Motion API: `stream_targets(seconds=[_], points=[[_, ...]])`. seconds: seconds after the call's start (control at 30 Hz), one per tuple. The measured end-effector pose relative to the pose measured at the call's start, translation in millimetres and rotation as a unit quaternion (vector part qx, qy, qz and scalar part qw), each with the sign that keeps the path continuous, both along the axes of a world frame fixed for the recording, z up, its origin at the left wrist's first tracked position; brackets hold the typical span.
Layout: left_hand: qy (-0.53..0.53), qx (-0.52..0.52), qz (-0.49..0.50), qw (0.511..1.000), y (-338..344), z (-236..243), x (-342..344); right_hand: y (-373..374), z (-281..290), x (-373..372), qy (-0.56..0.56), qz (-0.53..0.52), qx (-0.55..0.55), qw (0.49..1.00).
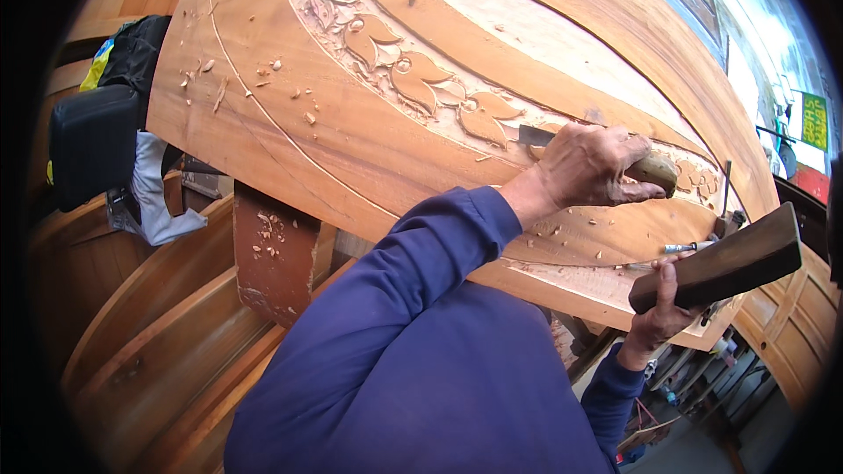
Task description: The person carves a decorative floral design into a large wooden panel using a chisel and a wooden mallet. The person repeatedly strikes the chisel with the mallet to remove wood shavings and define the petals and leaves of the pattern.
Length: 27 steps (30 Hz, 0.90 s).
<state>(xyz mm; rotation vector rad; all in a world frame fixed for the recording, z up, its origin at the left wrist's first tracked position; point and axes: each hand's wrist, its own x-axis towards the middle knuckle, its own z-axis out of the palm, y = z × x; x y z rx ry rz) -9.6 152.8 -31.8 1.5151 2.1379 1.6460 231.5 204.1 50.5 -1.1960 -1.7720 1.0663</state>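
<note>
My left hand [590, 165] is closed around a chisel, whose flat metal blade [534, 135] points left toward a carved band of leaves and flowers [421, 81]. The chisel's thick wooden handle [657, 173] sticks out on the right of the fist. Lower on the right, my right hand [660, 320] grips a dark wooden mallet block [724, 259], held tilted and apart from the chisel. Both hands are over a large wooden panel [351, 140] with curved relief carving. How the mallet is shaped under my fingers is hidden.
Wood chips [277, 64] lie scattered over the panel. More hand tools [689, 247] rest at its right end. A brown support [274, 254] stands under the near edge. At the left are a black padded seat [95, 145] and curved wooden pieces [158, 351].
</note>
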Motion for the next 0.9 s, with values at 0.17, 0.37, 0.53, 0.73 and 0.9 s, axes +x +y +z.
stream_targets(seconds=[0.17,0.37,0.53,0.73,0.9], points=[[0.0,0.043,0.047,0.998,-1,4,0,13,-27,-24,-0.091,0.045,-0.03,0.994],[-0.003,0.02,0.049,0.999,-1,-1,0,28,-31,-21,-0.007,0.082,-0.137,0.987],[0.013,0.022,0.056,0.998,0,0,-2,25,-45,-32,-0.056,0.128,-0.113,0.984],[0.025,0.027,0.07,0.997,-1,1,-3,32,-37,-32,-0.014,0.109,-0.113,0.988],[0.005,0.043,0.077,0.996,-1,4,-6,34,-37,-39,-0.062,0.126,-0.072,0.987]])
